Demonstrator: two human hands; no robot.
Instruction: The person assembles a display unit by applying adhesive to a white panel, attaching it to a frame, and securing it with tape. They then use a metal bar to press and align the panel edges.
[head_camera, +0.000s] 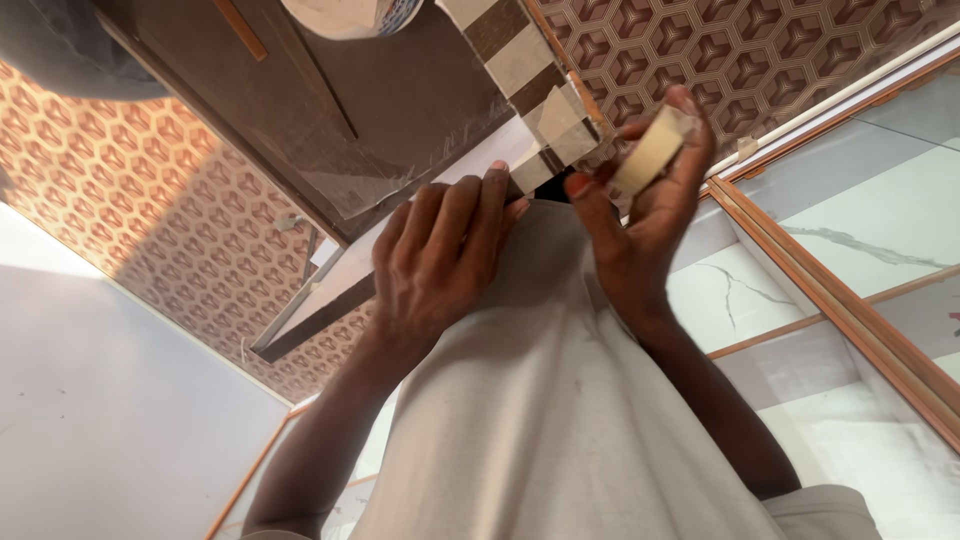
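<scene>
My right hand (640, 215) is raised and pinches a small roll of pale tape (652, 150) between thumb and fingers. A clear strip of tape (556, 128) runs from the roll to a brown-and-cream striped trim piece (510, 50). My left hand (440, 255) has its fingers together, their tips pressed against the pale edge of a dark wooden panel (400, 100) just below the striped trim. It holds nothing. Light grey fabric (560, 400) fills the space between my forearms.
Behind the hands are surfaces with a brown and orange geometric pattern (150, 200). White marble-look panels (880, 220) framed by wooden strips (850, 310) lie on the right. A plain white surface (110, 400) is at lower left. A round patterned object (345, 15) shows at the top edge.
</scene>
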